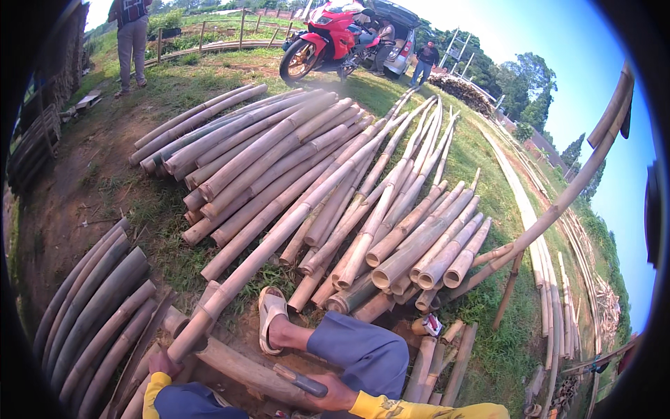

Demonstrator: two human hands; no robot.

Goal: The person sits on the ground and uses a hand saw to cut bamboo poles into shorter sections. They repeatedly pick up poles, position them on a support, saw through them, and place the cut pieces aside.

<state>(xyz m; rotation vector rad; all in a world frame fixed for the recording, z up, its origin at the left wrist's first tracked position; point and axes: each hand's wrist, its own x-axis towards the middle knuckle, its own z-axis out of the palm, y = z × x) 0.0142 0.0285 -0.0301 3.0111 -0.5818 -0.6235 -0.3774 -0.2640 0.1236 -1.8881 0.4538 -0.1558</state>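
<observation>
Yellow sleeve (433, 410) nearest the lens, just behind right hand (335, 393). Would call it mid-work, judging by looks: got one long bamboo pole (241, 283) at left hand (165, 364), running ahead and rightward from there, crossing above thick bamboo trunk (241, 366) between the hands. Can't see a fresh cut near the grip. Pose: holding hands low and well apart, left closed around the pole, right wrapped on short flat tool (299, 380), aimed across toward left-hand side, clear of the pole. Can't make out the tool's type. Outboard of left hand: stacked bamboo lengths (105, 314). Ahead of both hands: big pile of bamboo poles (265, 150), not in hand; can't tell done from waiting. Farthest ahead, well beyond the hands: red motorcycle (328, 35).
</observation>
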